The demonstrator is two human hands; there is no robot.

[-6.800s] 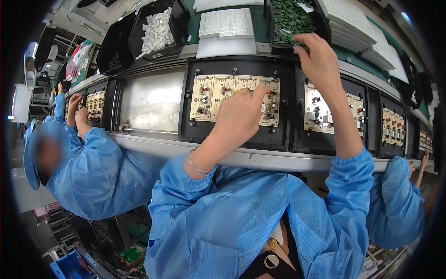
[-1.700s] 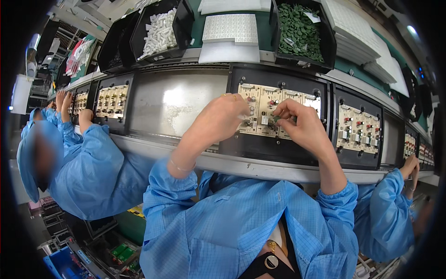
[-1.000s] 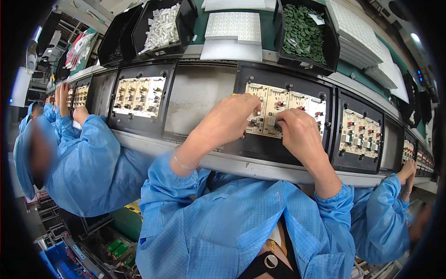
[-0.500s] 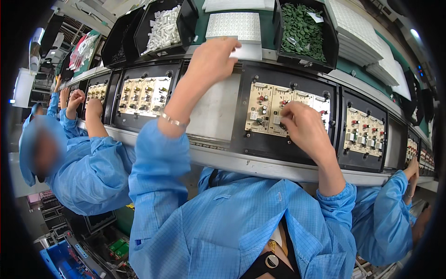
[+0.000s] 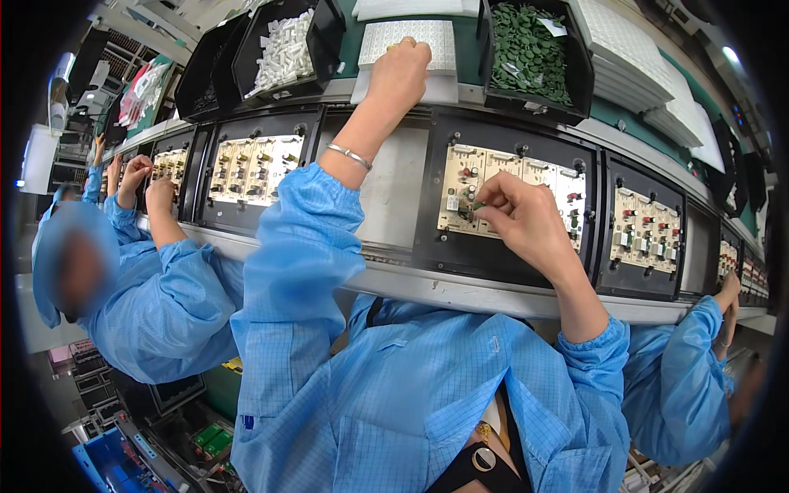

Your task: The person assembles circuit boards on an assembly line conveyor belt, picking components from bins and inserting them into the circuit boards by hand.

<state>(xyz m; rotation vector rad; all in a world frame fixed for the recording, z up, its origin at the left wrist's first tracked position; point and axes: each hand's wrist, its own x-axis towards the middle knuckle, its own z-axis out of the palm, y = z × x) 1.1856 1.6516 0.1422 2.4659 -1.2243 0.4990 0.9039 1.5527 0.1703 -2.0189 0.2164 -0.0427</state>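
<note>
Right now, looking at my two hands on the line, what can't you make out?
- Left hand, head view: fingertips curl onto the white tray; whether they hold a part is hidden.
- Right hand: fingers cover the spot they press on the board; the part there is too small to identify.
- Green parts in the bin: too small to tell their kind.
- Far-right boards: bent and cut off at the rim.

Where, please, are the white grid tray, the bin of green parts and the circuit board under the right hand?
white grid tray (image 5: 427, 34): head view, bare top right.
bin of green parts (image 5: 526, 48): head view, green heap.
circuit board (image 5: 460, 177): head view, left half.
</note>
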